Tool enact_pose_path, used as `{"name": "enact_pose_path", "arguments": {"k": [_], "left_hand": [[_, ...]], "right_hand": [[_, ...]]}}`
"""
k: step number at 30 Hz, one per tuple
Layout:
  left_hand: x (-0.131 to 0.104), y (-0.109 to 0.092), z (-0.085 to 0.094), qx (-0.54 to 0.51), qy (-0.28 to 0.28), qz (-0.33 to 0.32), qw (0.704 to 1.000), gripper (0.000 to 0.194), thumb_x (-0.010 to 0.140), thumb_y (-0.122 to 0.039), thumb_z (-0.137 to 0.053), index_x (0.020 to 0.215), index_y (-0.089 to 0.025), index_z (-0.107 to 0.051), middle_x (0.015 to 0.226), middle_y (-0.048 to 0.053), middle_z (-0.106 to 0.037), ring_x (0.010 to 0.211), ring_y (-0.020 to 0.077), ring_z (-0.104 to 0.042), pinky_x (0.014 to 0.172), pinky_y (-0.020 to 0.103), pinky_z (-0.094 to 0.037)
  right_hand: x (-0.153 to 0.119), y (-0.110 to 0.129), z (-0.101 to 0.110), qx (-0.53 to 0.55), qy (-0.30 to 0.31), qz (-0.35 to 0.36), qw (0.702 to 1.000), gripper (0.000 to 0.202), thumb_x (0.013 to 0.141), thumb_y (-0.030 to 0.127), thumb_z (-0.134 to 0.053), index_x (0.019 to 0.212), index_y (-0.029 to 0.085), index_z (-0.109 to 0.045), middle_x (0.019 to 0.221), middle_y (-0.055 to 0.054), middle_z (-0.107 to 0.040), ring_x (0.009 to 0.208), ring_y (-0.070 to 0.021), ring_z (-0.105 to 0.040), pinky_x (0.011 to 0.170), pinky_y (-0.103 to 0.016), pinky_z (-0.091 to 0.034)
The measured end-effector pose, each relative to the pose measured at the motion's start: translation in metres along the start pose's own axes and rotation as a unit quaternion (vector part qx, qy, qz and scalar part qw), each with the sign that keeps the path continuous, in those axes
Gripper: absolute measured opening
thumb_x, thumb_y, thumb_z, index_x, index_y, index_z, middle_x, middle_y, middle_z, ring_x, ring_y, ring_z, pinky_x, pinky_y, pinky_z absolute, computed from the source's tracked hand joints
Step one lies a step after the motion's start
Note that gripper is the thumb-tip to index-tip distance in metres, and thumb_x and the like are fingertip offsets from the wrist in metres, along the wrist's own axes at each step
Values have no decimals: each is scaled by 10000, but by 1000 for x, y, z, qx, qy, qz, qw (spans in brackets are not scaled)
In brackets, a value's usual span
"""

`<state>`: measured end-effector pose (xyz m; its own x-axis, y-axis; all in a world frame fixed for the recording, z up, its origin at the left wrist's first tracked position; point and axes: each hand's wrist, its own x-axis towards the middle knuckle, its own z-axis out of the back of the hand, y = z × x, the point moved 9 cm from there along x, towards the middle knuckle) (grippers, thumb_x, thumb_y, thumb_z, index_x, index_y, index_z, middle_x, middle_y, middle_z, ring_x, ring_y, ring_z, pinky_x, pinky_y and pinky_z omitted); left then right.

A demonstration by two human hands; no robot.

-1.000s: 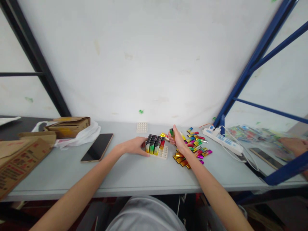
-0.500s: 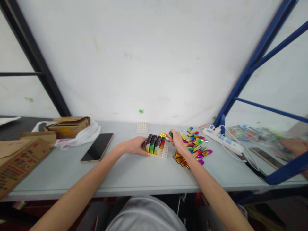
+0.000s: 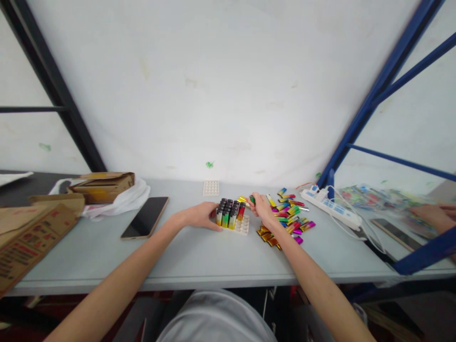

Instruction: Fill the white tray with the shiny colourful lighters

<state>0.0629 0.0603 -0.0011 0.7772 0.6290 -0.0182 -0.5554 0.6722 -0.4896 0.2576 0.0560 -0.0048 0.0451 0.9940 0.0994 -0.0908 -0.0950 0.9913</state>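
Rows of upright lighters [image 3: 225, 217] with black tops fill the left part of a white tray [image 3: 242, 226]; its right end shows bare sockets. My left hand [image 3: 204, 216] rests against the left side of these lighters, thumb and fingers apart around the tray's end. Right of the tray, my right hand [image 3: 261, 208] is closed on a lighter [image 3: 252, 199] whose green part shows at the fingertips. Beneath and beside that hand lies a loose pile of shiny colored lighters [image 3: 285, 218]. A second white tray [image 3: 211, 188] lies near the wall.
A black phone [image 3: 145, 217] lies on the left, beside a white plastic bag [image 3: 137, 195] and cardboard boxes [image 3: 107, 187]. A white power strip [image 3: 331, 207] with cables is at the right. Beyond the blue frame are another phone [image 3: 395, 233] and another person's hands [image 3: 432, 216].
Both my hands stay almost where they were, and the lighters keep their places. Beyond the blue frame, the other person's hands have shifted slightly.
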Motion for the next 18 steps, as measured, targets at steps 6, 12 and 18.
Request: {"name": "enact_pose_path", "arguments": {"k": [6,12,18], "left_hand": [[0,0,1,2,-1,2,1000,575,697,-590,-792,1051,-162,-641,887,31,-655,782,223,-604,677,285,-451],[0,0,0,-2,0,-7,1000,589,701,-579,-792,1084,-156,-647,915,35,-669,798,223,-607,691,287,-454],[1,0,-1,-11,2,-15,1000,569,706,-562,-796,1087,-166,-650,916,34,-677,796,220,-609,683,283,-448]], "right_hand": [[1,15,4,19,-6,29,999,646,860,835,-470,676,222,-560,494,58,-301,432,-105,-251,418,-265,-204],[-9,46,1,14,53,130,990,551,881,758,-571,1001,226,-646,686,30,-533,537,-132,-486,519,-277,-395],[-20,59,-1,-88,64,189,976,417,845,618,-717,845,205,-666,783,-10,-612,734,-165,-541,682,-282,-443]]}}
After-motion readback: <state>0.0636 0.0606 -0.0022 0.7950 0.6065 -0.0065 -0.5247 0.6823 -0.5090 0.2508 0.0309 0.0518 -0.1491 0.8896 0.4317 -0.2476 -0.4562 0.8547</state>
